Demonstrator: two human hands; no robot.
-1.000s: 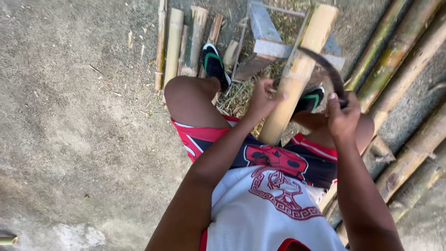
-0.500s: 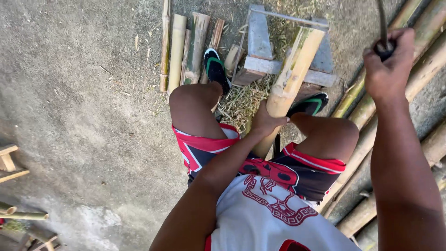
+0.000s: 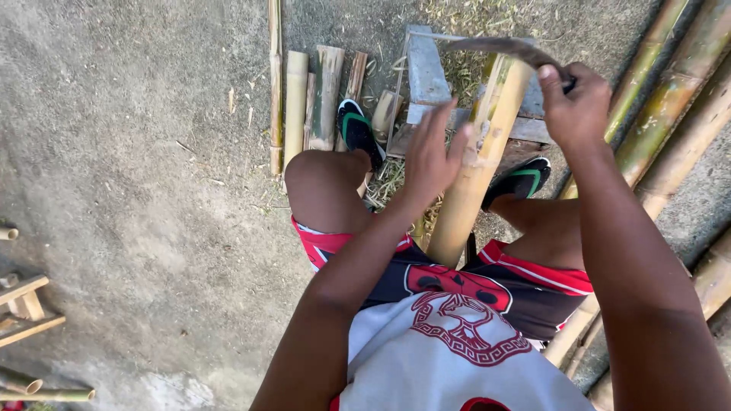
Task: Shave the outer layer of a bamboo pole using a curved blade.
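Ground: bare concrete floor [image 3: 137,190] fills the whole left half, open and flat, with only scraps of wood at its far left edge.
Long poles: green-yellow bamboo poles [image 3: 670,91] run along the right edge, hemming in that side.
Cut pieces: short split bamboo lengths [image 3: 320,99] lie side by side above the left knee, near the left sandal [image 3: 356,131].
Frame: a small grey wooden frame [image 3: 426,76] stands on the ground behind the upright pole, with dry shavings around it.
Held pole: the bamboo pole [image 3: 476,175] stands tilted between the knees, its top end resting at the frame.
Blade: a curved dark blade [image 3: 502,47] lies across the pole's top end.
Right hand [image 3: 575,103]: closed tight around the blade's handle, just right of the pole top.
Left hand [image 3: 430,156]: fingers spread, palm against the pole's left side, not wrapped around it.
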